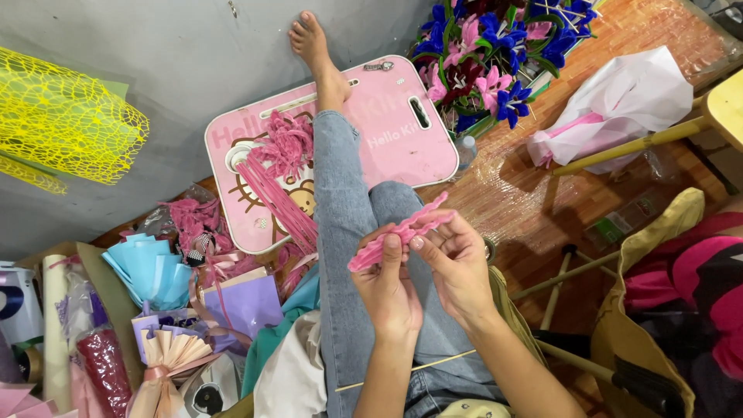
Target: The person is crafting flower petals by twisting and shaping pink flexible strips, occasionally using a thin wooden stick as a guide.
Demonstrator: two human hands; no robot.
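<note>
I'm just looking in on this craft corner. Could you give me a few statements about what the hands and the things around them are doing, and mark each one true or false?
1. Both hands, the left hand and the right hand, hold a pink fuzzy stem. True.
2. The pink lap board carries loose pink stems. True.
3. The finished flowers at the top are all yellow. False: they are blue, pink and dark red.
4. The yellow netting lies in the person's lap. False: it sits at the far left, against the grey wall.
</note>
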